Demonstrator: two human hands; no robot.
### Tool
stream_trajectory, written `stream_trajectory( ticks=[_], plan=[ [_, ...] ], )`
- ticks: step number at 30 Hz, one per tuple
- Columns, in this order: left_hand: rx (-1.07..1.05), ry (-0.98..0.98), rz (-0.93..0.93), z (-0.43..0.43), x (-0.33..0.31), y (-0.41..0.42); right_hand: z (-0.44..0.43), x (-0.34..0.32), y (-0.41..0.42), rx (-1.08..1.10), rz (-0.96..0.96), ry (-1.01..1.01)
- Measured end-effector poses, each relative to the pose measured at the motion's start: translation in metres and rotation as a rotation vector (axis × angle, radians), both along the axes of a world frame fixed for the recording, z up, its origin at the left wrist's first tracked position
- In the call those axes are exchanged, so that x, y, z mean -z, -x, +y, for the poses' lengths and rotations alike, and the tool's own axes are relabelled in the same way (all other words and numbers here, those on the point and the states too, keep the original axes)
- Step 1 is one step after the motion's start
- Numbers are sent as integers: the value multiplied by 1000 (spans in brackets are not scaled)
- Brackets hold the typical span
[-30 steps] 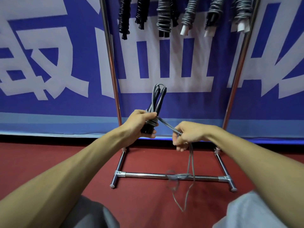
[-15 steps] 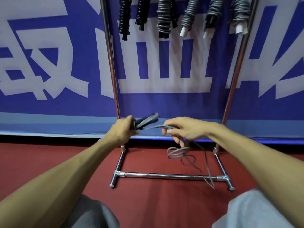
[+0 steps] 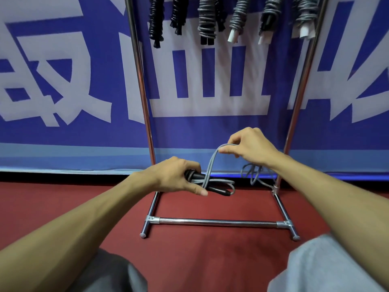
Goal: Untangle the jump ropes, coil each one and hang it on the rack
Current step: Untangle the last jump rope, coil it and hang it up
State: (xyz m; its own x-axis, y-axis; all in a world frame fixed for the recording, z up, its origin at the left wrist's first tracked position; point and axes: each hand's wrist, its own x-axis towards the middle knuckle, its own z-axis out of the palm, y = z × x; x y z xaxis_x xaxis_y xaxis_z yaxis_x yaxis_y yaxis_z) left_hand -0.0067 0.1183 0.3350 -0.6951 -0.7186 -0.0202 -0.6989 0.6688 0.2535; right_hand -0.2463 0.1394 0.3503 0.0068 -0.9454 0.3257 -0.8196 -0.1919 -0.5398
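Note:
My left hand grips the black handles of a grey jump rope, held level with folded rope lying along them. My right hand pinches the grey rope and lifts a loop of it up over the bundle. The loose tail hangs below my right wrist in a small tangle. Several coiled ropes hang from the top of the chrome rack, black ones on the left and grey ones with white handles on the right.
The rack's two uprights stand against a blue and white banner. Its base bar and feet rest on red floor. My knees in grey trousers fill the bottom corners.
My left hand has turned the handles from upright to level and lowered them. My right hand has risen, drawing a loop over the bundle, and the hanging tail has lifted off the base bar.

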Motion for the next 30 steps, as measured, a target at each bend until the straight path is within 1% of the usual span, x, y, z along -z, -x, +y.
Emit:
stream_trajectory(
  ticks=[1,3,6,8,10,13,15,18,20,23,26,29,30],
  plan=[
    [6,-5,48,2,-2,1,0,1,1,16,-7,-7],
    [7,-95,175,6,-6,2,0,4,3,39,-10,-26],
    [-15,-359,503,10,-12,2,1,10,6,11,-27,-90],
    [-77,-461,702,10,-17,1,2,13,4,-59,-48,-160],
    [-172,-501,812,9,-20,1,2,15,-2,-109,-48,-197],
    [-305,-560,974,7,-24,3,-1,17,-12,-153,36,-218],
    [-384,-604,1061,5,-26,5,-2,21,-17,-190,70,-290],
    [-507,-660,1163,1,-25,5,-3,27,-26,-191,170,-347],
    [-582,-663,1216,-5,-23,2,-3,29,-32,-216,92,-389],
    [-670,-607,1247,-12,-20,-4,1,30,-37,-288,-32,-469],
    [-712,-529,1227,-20,-13,-9,5,30,-34,-315,-99,-565],
    [-734,-412,1124,-28,-3,-13,10,25,-27,-300,-32,-667],
    [-740,-369,1083,-30,0,-14,11,23,-26,-322,-39,-703]
  ],
)
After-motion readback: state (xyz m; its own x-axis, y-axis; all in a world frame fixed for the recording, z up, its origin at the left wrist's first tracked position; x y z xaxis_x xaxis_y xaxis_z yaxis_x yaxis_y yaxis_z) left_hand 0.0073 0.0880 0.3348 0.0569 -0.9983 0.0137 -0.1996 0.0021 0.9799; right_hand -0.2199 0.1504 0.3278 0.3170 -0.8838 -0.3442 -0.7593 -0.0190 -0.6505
